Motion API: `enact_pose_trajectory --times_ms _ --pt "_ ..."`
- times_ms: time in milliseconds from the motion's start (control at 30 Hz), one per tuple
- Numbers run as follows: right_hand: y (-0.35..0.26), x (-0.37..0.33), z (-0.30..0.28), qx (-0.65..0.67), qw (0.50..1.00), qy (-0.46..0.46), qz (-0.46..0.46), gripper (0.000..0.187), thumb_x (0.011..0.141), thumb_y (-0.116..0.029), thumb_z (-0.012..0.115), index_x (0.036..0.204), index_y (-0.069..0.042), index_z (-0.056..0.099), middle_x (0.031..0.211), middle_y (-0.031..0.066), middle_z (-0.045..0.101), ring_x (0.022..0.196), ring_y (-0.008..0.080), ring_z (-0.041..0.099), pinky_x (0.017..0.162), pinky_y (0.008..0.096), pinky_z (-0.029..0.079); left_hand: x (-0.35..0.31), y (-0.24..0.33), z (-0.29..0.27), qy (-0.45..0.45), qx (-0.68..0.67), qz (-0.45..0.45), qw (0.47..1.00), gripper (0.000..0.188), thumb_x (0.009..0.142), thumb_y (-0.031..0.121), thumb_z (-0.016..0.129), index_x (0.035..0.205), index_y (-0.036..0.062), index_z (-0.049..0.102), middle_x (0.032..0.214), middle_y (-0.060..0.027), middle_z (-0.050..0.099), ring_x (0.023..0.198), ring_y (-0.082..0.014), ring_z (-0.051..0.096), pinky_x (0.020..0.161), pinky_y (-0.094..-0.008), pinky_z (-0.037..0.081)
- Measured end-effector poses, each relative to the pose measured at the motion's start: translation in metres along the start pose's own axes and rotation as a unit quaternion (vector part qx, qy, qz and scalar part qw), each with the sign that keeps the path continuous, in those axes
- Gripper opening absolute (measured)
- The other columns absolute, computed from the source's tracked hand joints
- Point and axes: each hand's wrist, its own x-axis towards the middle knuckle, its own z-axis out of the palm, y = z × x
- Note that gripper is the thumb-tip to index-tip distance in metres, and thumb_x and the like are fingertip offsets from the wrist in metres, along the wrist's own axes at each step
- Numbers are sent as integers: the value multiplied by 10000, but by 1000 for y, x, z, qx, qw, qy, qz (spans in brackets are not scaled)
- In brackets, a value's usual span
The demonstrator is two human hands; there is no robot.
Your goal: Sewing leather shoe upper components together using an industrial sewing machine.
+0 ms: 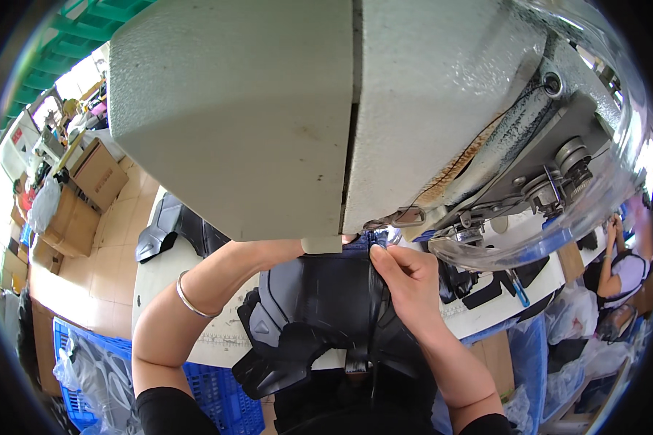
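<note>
Below the pale sewing machine head (232, 130), close to the person's body, lies a black moulded piece with grey panels (319, 290), its far edge running in under the machine. Key relation: a dark seam (373, 312) on the piece's right side runs nearly straight from the needle area back toward the lap; piece as a whole lies between the two forearms, lobed ends toward the wearer. Right hand (410, 283) sits at the far end of that seam, thumb and forefinger pinching the edge, other fingers curled; of the two it is the one plainly seen at the seam. Left hand (290, 249) reaches in from the left, mostly hidden behind the machine head; grip cannot be told. Surface: white worktable (146, 290), printed scale along its near edge; further black pieces (168, 226) at left, blue-handled tool (519, 288) at right. Room: blue crate (62, 355) with clear plastic at lower left, cardboard box (98, 174) on the tiled floor side, green plastic lattice (51, 58) at upper left, co-worker (622, 274) seated far right.
</note>
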Motion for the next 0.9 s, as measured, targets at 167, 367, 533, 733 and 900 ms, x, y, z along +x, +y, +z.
enact_pose_trajectory --times_ms 167,367,533,733,900 --pt "-3 0 1 17 1000 2 -13 394 920 -93 606 597 -24 392 554 -80 311 559 17 253 483 256 191 2 -2 5 29 -66 -79 994 436 1022 158 325 1375 -98 337 1412 -238 387 1282 -344 430 1078 -470 433" --pt "-11 0 4 36 999 5 23 389 919 -98 611 604 -14 398 549 -75 315 560 18 256 481 258 195 0 -11 11 137 -95 60 984 317 752 227 811 938 18 661 810 -44 639 722 -133 584 640 -276 506" --pt "-14 2 10 -18 1000 15 -2 398 912 -97 617 607 -7 379 542 -70 296 555 18 254 473 264 188 1 -8 6 116 -75 11 990 313 781 167 758 1045 34 654 918 -53 653 817 -128 601 728 -270 519" --pt "-17 -4 3 -51 999 11 -3 395 909 -94 616 609 -8 374 538 -40 276 565 21 248 474 267 189 0 5 14 75 -27 -53 995 368 850 94 659 1204 1 618 1214 -125 631 1122 -212 584 968 -342 461" --pt "-16 0 -4 -150 983 25 -99 254 851 -85 686 678 -3 519 554 1 430 521 54 377 490 263 300 3 -9 9 65 -24 -18 997 370 836 108 704 1179 -8 627 1202 -122 636 1105 -196 591 952 -315 467"
